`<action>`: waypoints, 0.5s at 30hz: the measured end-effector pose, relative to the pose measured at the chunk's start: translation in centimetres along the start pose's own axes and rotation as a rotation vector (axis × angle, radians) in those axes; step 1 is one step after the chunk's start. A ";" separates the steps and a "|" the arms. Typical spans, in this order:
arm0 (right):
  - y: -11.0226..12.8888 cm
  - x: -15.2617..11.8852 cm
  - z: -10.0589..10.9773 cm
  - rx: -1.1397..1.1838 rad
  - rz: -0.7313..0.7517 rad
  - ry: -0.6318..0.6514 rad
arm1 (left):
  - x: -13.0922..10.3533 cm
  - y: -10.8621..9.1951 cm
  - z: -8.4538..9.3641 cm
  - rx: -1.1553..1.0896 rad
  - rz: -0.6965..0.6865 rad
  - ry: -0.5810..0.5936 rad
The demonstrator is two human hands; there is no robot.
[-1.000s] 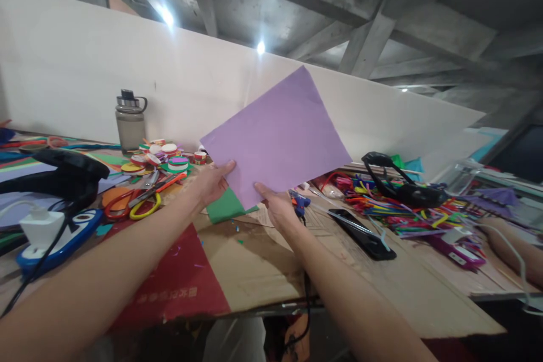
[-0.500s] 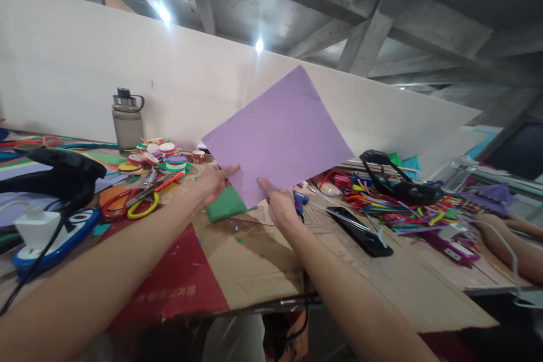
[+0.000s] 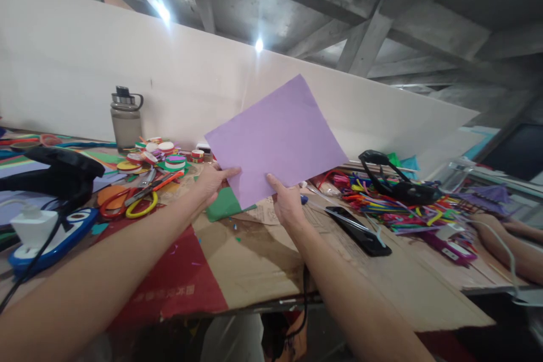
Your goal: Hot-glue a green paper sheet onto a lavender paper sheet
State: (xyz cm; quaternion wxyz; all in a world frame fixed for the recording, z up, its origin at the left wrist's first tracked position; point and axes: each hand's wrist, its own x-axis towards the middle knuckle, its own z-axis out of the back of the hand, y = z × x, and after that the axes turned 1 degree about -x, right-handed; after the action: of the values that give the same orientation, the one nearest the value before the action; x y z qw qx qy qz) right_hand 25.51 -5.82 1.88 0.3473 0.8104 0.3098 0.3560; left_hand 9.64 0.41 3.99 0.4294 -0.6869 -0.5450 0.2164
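A plain purple sheet of paper [image 3: 278, 138] is held up over the table, tilted so that one corner points upward. My left hand [image 3: 212, 184] pinches its lower left edge, thumb on the near face. My right hand [image 3: 286, 198] grips the bottom edge, its thumb also on the near face. The fingers behind the sheet are hidden. Below the sheet, a green piece of paper [image 3: 223, 203] lies on the cardboard [image 3: 254, 260]. Just beyond my right hand, a small blue object [image 3: 304, 199] shows in part.
Scissors [image 3: 139, 198], tape rolls [image 3: 169, 157] and a bottle [image 3: 126, 121] stand or lie to the left, near a blue power strip [image 3: 55, 243]. Rightward are a black phone [image 3: 358, 231], colourful pipe cleaners [image 3: 390, 209], a black headset-like device [image 3: 399, 181] and another person's arm [image 3: 504, 243].
The sheet has dipped slightly, its top corner now lower and leaning farther back. My right hand has shifted a little to the right. Both hands keep hold of the paper.
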 end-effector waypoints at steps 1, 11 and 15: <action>0.0 0.0 0.0 -0.003 -0.012 -0.004 | 0.0 0.0 0.0 -0.022 0.014 -0.002; 0.3 -0.3 -0.2 0.091 -0.056 0.006 | 1.0 0.8 0.7 -0.002 -0.006 -0.062; 0.0 -0.2 0.2 0.022 -0.033 0.031 | 1.2 0.8 1.1 0.010 -0.016 -0.067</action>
State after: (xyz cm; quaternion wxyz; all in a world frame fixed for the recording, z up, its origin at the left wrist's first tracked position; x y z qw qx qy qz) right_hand 25.56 -5.97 1.70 0.3393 0.8033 0.3325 0.3591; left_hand 9.66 1.87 2.92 0.4162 -0.6728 -0.5633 0.2385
